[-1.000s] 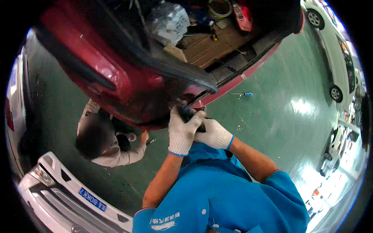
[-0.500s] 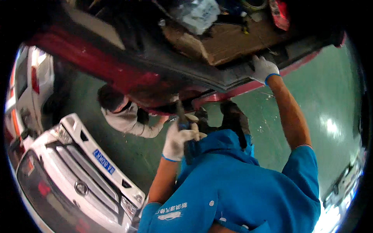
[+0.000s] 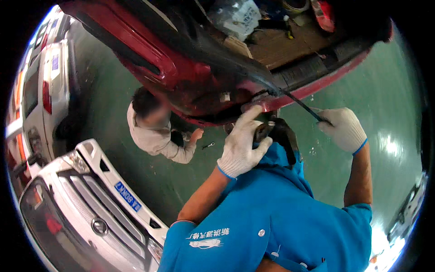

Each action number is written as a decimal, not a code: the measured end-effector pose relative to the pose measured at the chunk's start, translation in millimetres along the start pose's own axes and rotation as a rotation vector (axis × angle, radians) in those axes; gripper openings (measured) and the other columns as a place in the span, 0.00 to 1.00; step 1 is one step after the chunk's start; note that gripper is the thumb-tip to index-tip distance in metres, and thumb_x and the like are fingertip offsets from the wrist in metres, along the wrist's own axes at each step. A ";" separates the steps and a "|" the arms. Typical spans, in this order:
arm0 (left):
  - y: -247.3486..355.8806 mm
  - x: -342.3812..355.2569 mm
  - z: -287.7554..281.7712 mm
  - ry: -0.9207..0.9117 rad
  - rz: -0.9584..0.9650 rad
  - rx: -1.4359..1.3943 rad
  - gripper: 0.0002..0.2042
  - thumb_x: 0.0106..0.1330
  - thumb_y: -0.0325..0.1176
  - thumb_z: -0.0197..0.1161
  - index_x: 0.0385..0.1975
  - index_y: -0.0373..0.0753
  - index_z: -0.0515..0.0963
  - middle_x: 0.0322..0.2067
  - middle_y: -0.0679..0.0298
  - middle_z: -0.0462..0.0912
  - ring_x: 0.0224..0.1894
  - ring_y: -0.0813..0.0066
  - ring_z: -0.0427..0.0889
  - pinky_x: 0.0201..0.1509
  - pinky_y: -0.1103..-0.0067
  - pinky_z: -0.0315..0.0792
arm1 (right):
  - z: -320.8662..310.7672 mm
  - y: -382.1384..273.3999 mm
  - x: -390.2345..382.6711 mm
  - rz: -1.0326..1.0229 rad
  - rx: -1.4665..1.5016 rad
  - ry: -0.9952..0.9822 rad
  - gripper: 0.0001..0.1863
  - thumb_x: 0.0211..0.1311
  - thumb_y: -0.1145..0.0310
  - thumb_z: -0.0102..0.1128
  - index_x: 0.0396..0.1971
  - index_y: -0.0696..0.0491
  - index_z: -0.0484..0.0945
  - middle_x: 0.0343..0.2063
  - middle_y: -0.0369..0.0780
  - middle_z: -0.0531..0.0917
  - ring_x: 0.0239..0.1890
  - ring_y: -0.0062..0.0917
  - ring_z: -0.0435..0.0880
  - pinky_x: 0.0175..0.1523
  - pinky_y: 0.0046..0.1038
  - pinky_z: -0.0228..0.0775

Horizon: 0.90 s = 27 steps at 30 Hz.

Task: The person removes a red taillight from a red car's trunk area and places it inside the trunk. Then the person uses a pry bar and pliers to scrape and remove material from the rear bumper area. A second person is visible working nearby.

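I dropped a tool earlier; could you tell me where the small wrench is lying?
In the head view, the small wrench lies on the green floor, left of centre, just beside the crouching person's hand under the red car.

Gloved hands at a red car's rear

Left hand (image 3: 240,145) touches the red car (image 3: 181,77) at twelve o'clock; right hand (image 3: 344,129) grips a black strip (image 3: 299,103).

the right hand (image 3: 343,128) now sits lower, off the red car's (image 3: 181,72) edge, gripping a thin black rod (image 3: 299,105); the left hand (image 3: 241,145) reaches up to the bumper.
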<state>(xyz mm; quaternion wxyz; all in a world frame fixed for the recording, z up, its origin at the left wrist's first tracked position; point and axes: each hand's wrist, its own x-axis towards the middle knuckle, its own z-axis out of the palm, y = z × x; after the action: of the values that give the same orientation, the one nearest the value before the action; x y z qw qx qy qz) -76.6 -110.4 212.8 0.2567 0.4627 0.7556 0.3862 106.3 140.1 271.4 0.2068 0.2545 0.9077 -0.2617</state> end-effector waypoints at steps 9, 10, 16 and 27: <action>-44.9 -58.5 -41.7 -0.059 0.261 -0.057 0.16 0.56 0.30 0.73 0.43 0.36 0.77 0.65 0.47 0.72 0.60 0.48 0.79 0.54 0.66 0.79 | 37.7 -113.0 -82.2 0.012 -0.010 0.187 0.12 0.60 0.64 0.58 0.38 0.52 0.84 0.32 0.47 0.84 0.37 0.46 0.83 0.44 0.44 0.76; -45.0 -59.2 -44.1 -0.010 0.334 -0.041 0.15 0.57 0.29 0.72 0.43 0.36 0.77 0.60 0.47 0.77 0.55 0.49 0.82 0.50 0.65 0.80 | 41.9 -126.3 -81.0 -0.078 -0.043 0.113 0.11 0.60 0.64 0.59 0.39 0.50 0.85 0.33 0.45 0.85 0.38 0.43 0.84 0.44 0.42 0.77; -65.5 -71.7 -48.9 -0.208 0.014 -0.156 0.11 0.60 0.30 0.69 0.39 0.36 0.76 0.30 0.56 0.84 0.34 0.59 0.86 0.41 0.68 0.79 | 39.3 -179.1 -65.1 -0.217 0.281 0.270 0.16 0.56 0.68 0.64 0.45 0.53 0.84 0.36 0.45 0.86 0.39 0.38 0.86 0.46 0.36 0.78; -40.5 -46.4 -55.8 0.072 -0.113 -0.254 0.13 0.63 0.32 0.68 0.44 0.35 0.76 0.35 0.58 0.83 0.35 0.70 0.82 0.44 0.73 0.76 | 129.1 -177.0 28.2 -0.274 1.651 0.595 0.18 0.79 0.64 0.49 0.57 0.60 0.78 0.40 0.36 0.83 0.41 0.18 0.80 0.50 0.23 0.72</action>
<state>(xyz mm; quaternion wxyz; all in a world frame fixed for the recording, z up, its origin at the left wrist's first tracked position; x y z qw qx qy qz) -118.1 -182.5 212.8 0.3073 0.3690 0.7342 0.4799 14.4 -54.6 222.1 -0.3205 0.2691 0.4681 -0.7783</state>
